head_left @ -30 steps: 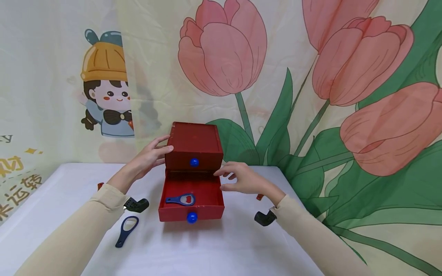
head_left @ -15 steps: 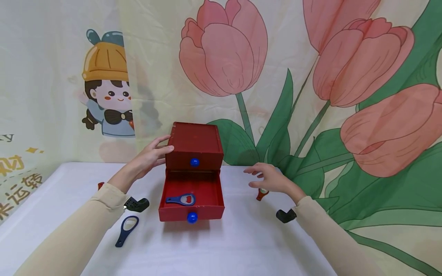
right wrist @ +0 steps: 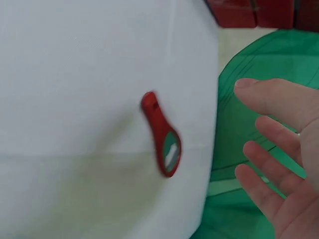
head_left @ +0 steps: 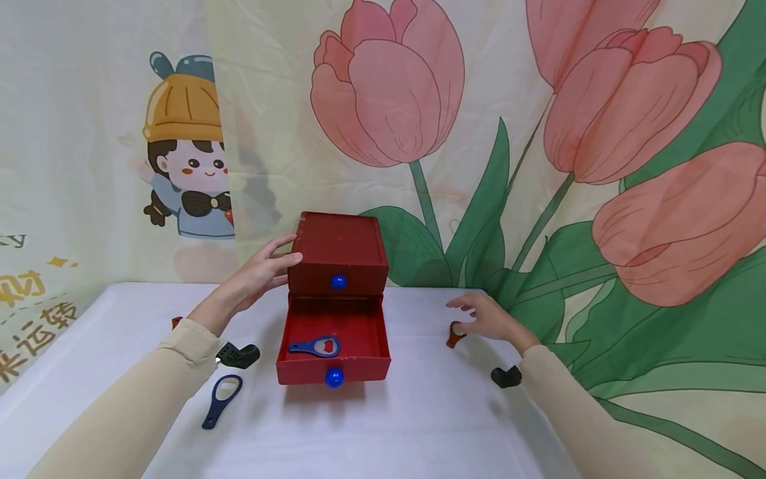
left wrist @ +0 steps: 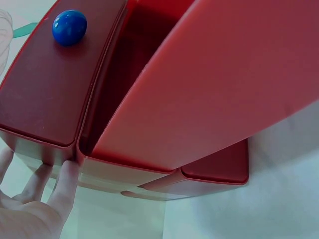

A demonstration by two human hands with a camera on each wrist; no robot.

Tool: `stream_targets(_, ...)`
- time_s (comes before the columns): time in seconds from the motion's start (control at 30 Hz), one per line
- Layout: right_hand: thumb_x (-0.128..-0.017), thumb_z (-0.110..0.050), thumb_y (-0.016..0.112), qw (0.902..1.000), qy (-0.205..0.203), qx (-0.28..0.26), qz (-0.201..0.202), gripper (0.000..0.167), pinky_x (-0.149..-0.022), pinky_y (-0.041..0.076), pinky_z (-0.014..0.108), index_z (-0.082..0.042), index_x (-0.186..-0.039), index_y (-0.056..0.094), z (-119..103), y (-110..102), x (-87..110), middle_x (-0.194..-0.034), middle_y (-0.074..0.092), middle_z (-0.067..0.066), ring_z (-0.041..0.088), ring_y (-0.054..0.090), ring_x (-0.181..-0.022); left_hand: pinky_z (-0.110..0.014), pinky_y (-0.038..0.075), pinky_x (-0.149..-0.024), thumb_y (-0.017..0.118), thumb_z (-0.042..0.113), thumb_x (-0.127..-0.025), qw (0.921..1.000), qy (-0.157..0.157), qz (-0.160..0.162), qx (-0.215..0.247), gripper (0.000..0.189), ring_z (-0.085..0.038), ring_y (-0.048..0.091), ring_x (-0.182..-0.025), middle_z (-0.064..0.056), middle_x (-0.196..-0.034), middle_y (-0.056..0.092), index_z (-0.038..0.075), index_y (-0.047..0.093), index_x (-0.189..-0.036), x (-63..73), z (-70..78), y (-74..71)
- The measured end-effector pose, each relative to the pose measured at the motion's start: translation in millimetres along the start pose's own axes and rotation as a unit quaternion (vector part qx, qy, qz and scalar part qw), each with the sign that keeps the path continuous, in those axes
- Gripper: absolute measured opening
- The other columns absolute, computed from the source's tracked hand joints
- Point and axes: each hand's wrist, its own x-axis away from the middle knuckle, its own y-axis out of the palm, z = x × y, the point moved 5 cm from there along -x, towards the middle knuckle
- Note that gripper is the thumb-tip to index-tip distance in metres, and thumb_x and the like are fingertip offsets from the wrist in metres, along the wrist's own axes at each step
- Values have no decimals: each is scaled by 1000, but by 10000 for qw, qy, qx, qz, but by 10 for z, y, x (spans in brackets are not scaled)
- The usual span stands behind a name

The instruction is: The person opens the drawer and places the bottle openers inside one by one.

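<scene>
A red two-drawer box (head_left: 341, 239) stands at the middle of the table, its lower drawer (head_left: 383, 370) pulled out. Inside that drawer lies a blue bottle opener (head_left: 305, 346). My left hand (head_left: 258, 274) rests its extended fingers against the left side of the box; the left wrist view has its fingertips (left wrist: 69, 172) at the side wall. To the right, my right hand (head_left: 487, 318) hovers with nothing in it, fingers spread and slightly bent, beside a red bottle opener (right wrist: 162, 134) on the cloth. In the head view the thumb overlaps the top of this red opener.
A dark blue bottle opener (head_left: 222, 401) lies at the front left of the white-covered table (head_left: 419, 432). Part of a small red thing (head_left: 176, 322) shows behind the left sleeve. A tulip-print curtain (head_left: 383, 100) hangs behind the table's back edge.
My right hand has moved away from the drawer's right side, rightward and slightly down to the red bottle opener. The left hand stays on the box.
</scene>
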Motion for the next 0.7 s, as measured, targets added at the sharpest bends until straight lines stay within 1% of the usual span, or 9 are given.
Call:
stream_targets(0.07, -95, -13, 81, 9999, 138, 19, -12, 47, -101, 56, 61, -1, -138, 67, 97, 31, 27, -137, 65, 19, 39, 62, -121, -57, 35, -123, 63, 41, -106, 10000, -2, 23, -34, 89, -45, 38, -153, -19, -173, 26, 23, 7, -173, 6, 2, -6)
stream_targets(0.13, -95, -10, 80, 9997, 229, -24, -18, 48, -102, 55, 62, 0, -139, 66, 195, 69, 54, -137, 64, 20, 43, 60, -123, -57, 36, -123, 63, 41, -106, 10000, 1, 34, -61, 89, -45, 38, -153, -19, -173, 26, 23, 7, -173, 9, 6, -10)
stream_targets(0.3, -92, 2, 80, 9997, 228, 44, 45, 50, -100, 54, 65, 6, -139, 64, 422, 193, 107, -136, 63, 28, 52, 58, -122, -58, 34, -123, 62, 39, -107, 10000, -8, 0, 29, 86, -45, 38, -153, -21, -172, 26, 22, 9, -173, -6, 19, 4)
stream_targets(0.43, -87, 4, 83, 9992, 302, 201, 138, 53, -100, 54, 65, 8, -137, 65, 555, 299, 122, -131, 66, 28, 50, 60, -120, -59, 34, -124, 61, 37, -107, 9999, -26, -29, 100, 85, -46, 37, -153, -22, -172, 25, 21, 9, -173, -15, 14, 11)
stream_targets(0.47, -86, 4, 84, 9989, 393, 210, 162, 54, -100, 54, 65, 7, -137, 66, 586, 324, 122, -130, 67, 26, 49, 61, -120, -58, 34, -124, 62, 37, -107, 10000, -35, -19, 85, 86, -46, 37, -153, -22, -172, 24, 21, 9, -173, -13, 12, 13)
stream_targets(0.6, -87, 2, 84, 9973, 615, 350, 196, 53, -103, 53, 63, 4, -137, 67, 655, 400, 101, -129, 69, 22, 45, 61, -121, -57, 35, -124, 63, 39, -106, 10000, -33, 17, 31, 88, -45, 37, -153, -20, -173, 24, 23, 8, -173, 3, 2, 9)
stream_targets(0.7, -87, 1, 83, 9960, 794, 318, 238, 55, -105, 52, 62, 3, -139, 66, 692, 444, 78, -131, 67, 22, 44, 60, -123, -56, 35, -124, 64, 40, -106, 10000, -35, 26, 12, 88, -44, 38, -153, -19, -173, 24, 24, 8, -173, 5, -2, 10)
